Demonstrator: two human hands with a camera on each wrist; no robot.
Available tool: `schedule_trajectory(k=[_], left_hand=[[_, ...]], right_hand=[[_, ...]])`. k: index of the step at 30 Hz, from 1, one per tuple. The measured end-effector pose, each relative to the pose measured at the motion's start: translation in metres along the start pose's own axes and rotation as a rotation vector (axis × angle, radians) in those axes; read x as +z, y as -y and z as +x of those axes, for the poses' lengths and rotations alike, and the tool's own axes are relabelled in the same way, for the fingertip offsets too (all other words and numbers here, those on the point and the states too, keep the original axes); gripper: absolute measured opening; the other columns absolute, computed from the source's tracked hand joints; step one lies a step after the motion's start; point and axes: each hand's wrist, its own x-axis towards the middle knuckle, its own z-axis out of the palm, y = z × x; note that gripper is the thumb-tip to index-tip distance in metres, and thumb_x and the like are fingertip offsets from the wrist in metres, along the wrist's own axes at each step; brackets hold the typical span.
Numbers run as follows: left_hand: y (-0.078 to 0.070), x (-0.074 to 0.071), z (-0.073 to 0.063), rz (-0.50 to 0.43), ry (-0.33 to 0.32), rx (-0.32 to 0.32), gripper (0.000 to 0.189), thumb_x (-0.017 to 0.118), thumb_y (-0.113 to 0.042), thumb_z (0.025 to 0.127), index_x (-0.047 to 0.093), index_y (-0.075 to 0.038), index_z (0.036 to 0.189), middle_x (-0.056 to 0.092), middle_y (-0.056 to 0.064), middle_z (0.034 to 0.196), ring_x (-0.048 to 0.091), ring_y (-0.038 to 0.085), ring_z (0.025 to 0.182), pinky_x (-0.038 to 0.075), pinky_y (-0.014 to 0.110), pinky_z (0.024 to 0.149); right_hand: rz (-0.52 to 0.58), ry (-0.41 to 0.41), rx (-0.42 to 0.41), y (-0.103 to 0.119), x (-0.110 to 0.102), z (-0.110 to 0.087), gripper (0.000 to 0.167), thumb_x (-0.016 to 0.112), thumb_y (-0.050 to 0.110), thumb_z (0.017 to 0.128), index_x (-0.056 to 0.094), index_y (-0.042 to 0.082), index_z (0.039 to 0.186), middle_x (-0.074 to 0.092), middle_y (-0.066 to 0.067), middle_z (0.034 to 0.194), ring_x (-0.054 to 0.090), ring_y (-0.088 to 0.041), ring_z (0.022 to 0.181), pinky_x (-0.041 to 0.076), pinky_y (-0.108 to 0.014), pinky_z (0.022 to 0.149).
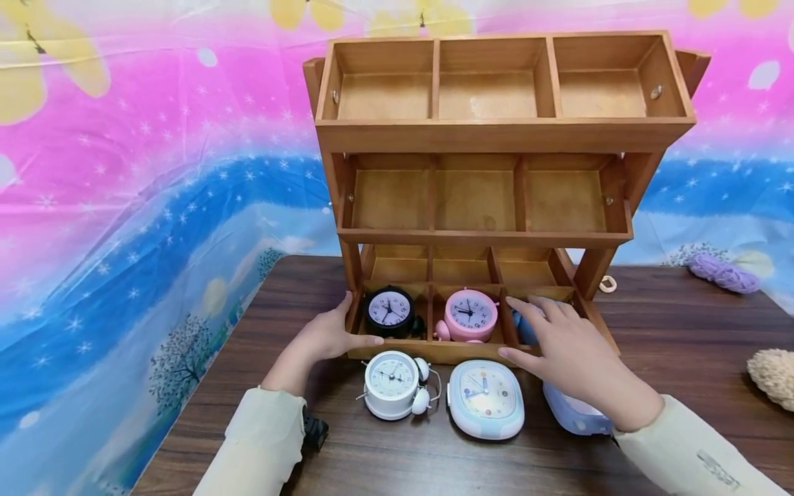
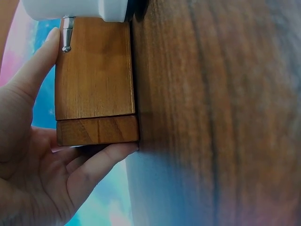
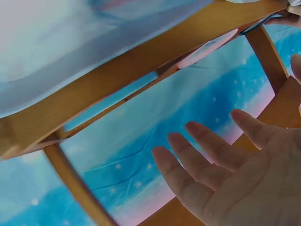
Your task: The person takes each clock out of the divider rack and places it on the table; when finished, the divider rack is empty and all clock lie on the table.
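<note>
My left hand [image 1: 322, 336] grips the left front corner of a three-tier wooden rack [image 1: 484, 136], thumb along the bottom tray's front edge. In the left wrist view its fingers bend round the tray's end [image 2: 99, 131]. My right hand [image 1: 573, 348] hovers over the right bottom compartment with fingers spread, empty in the right wrist view. It partly hides a blue clock [image 1: 526, 326]. A black alarm clock [image 1: 389, 310] sits in the left compartment, a pink one [image 1: 471, 315] in the middle.
Before the rack stand a white twin-bell clock [image 1: 391, 386], a rounded white-and-blue clock [image 1: 486, 399] and a pale lavender clock [image 1: 577, 412], partly under my right arm. Purple yarn [image 1: 724, 273] and a beige fluffy ball [image 1: 774, 377] lie on the right. A patterned cloth [image 1: 155, 172] hangs behind.
</note>
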Motion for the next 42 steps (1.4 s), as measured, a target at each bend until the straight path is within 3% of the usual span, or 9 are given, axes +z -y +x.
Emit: schedule_trajectory(k=[5,17,25,30,42], left_hand=[[0.0,0.0,0.001,-0.007,-0.002,0.001,0.115,0.073,-0.061,0.081,0.008,-0.009,0.16,0.031,0.026,0.156,0.039,0.045,0.137,0.037,0.058,0.107],[0.001,-0.002,0.0,-0.012,-0.004,-0.009,0.114,0.074,-0.059,0.082,0.008,-0.009,0.16,0.029,0.026,0.157,0.038,0.045,0.138,0.036,0.058,0.108],[0.003,-0.003,0.001,-0.018,0.004,-0.015,0.113,0.073,-0.059,0.083,0.008,-0.01,0.16,0.028,0.025,0.157,0.037,0.044,0.139,0.035,0.058,0.108],[0.005,-0.004,0.001,-0.024,0.008,-0.008,0.113,0.073,-0.058,0.083,0.008,-0.01,0.16,0.029,0.025,0.157,0.038,0.045,0.138,0.036,0.059,0.107],[0.004,-0.002,0.0,-0.036,0.011,0.025,0.11,0.073,-0.056,0.084,0.008,-0.01,0.16,0.033,0.026,0.155,0.04,0.045,0.136,0.038,0.058,0.106]], right_hand=[[0.018,-0.019,-0.043,0.015,0.004,0.018,0.077,0.067,0.058,0.088,0.047,0.015,0.149,0.045,-0.022,0.145,0.041,-0.047,0.132,0.036,-0.068,0.101],[0.069,0.036,-0.133,0.053,0.009,0.053,0.077,0.063,0.06,0.089,0.045,0.018,0.151,0.041,-0.019,0.151,0.035,-0.043,0.14,0.033,-0.066,0.105],[0.049,0.055,-0.207,0.076,0.012,0.075,0.075,0.063,0.06,0.09,0.047,0.018,0.15,0.043,-0.015,0.151,0.038,-0.037,0.139,0.039,-0.063,0.104],[0.031,0.105,-0.202,0.088,0.015,0.089,0.074,0.06,0.062,0.091,0.046,0.02,0.15,0.043,-0.013,0.152,0.039,-0.035,0.139,0.04,-0.059,0.105],[0.105,0.211,-0.2,0.11,0.028,0.119,0.071,0.061,0.056,0.093,0.044,0.019,0.151,0.045,-0.013,0.15,0.044,-0.038,0.135,0.039,-0.055,0.107]])
